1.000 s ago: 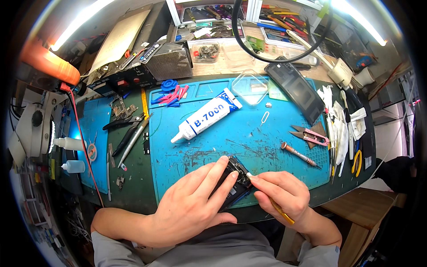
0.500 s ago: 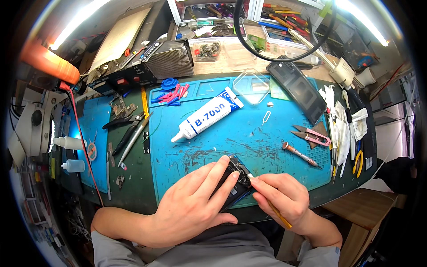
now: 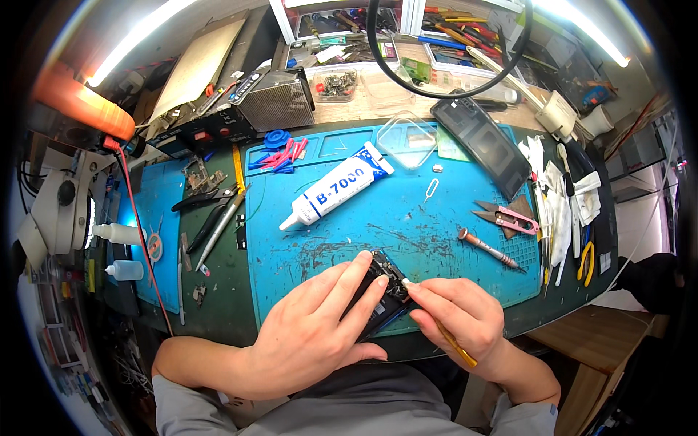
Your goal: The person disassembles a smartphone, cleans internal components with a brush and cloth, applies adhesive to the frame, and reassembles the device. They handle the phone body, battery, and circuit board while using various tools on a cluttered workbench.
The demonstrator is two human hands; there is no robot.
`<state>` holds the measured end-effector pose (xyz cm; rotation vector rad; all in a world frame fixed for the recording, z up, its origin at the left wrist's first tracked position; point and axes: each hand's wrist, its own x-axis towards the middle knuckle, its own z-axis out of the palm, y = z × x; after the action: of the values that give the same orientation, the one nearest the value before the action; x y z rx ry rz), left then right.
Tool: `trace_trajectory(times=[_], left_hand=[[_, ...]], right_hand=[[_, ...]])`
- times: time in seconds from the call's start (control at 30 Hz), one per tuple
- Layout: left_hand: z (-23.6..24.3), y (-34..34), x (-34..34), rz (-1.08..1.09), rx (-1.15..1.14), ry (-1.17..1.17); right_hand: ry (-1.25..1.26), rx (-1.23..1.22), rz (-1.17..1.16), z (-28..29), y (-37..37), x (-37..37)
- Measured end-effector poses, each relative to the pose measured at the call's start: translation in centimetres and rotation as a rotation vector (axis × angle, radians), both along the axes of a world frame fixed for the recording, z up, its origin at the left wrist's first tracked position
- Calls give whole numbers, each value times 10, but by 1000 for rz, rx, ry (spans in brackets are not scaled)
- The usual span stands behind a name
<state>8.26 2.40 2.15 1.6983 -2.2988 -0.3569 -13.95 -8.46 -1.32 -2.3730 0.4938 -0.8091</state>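
Observation:
An opened black phone, its inner parts and circuit board bare at the top, lies tilted at the near edge of the mat. Across its left side rests my left hand, gripping it with the fingers stretched over the front and the thumb by the lower edge. My right hand pinches a slim golden-handled tool. Its pale tip reaches the phone's upper right edge; the exact contact is too small to tell. Beyond my hands a white and blue glue tube lies on the mat.
On the blue mat lie a SIM pin, pink snips, a copper-coloured screwdriver and a dark phone panel. Pliers lie at left. An orange lamp-like tool and a black cable loop hang above.
The view has shifted slightly. My right hand and the tool's tip have moved a little along the phone's right edge; my left hand keeps its grip.

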Motion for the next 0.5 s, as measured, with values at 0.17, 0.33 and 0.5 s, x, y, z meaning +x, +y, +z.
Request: trace_trajectory(times=[0.17, 0.33, 0.5], left_hand=[[0, 0, 0, -5, -1, 6], [1, 0, 0, -4, -4, 2], [2, 0, 0, -3, -9, -11]], right_hand=[[-12, -49, 6, -2, 2, 1], [1, 45, 2, 3, -1, 1], [-15, 42, 9, 1, -2, 2]])
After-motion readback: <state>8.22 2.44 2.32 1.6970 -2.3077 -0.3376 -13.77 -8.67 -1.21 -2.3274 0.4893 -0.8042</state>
